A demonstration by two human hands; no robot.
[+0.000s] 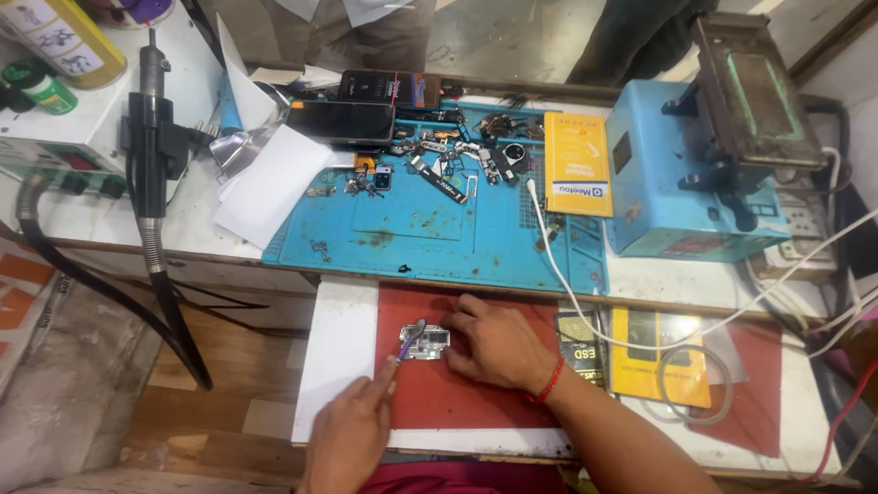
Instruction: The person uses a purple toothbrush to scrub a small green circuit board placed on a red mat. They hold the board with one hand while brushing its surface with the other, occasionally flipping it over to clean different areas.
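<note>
Circuit board (428, 341), partly hidden under right hand (498, 346), details blurred.

Blue work mat (439, 229): matt rubber-like surface, stained and scuffed. Red pad (439, 393) at the bench's near edge: matt, smooth. Circuit board (425, 341): bare metal, dull sheen.

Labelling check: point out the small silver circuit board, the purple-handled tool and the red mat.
small silver circuit board (428, 340), head view, top face.
purple-handled tool (407, 344), head view, handle.
red mat (430, 398), head view, bare area.
</note>
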